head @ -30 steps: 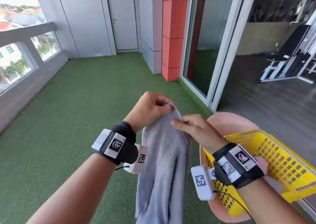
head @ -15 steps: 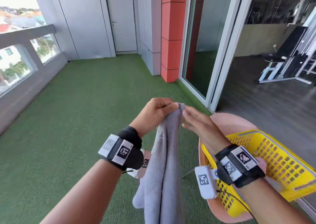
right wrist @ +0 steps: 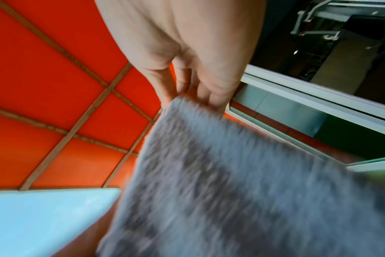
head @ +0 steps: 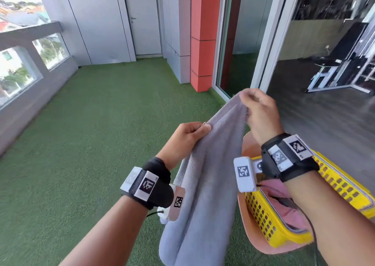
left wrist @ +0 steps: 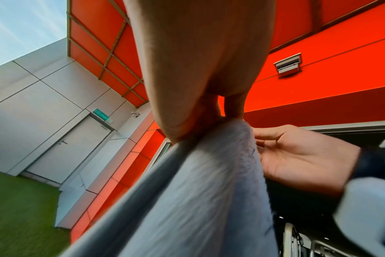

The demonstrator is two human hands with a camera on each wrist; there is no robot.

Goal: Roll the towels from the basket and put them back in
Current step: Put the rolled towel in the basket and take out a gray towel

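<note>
Since half a second ago, right hand (head: 261, 113) risen along soft grey terry towel (head: 207, 184), both it and left hand (head: 186, 138) pinching top edge beside yellow perforated plastic basket (head: 263, 221); risk: hanging tail dragging on turf if either pinch slips.

Grey towel (head: 205, 194) cut off by the near edge in the head view, lower end unseen; badly smeared in the right wrist view (right wrist: 242, 182). Right hand (head: 261, 111) blurred at the fingertips. Yellow basket (head: 261, 217) partly hidden behind the right forearm, far-right corner cropped. Pink cloth (head: 290, 213) inside mostly covered, shape unclear.
</note>
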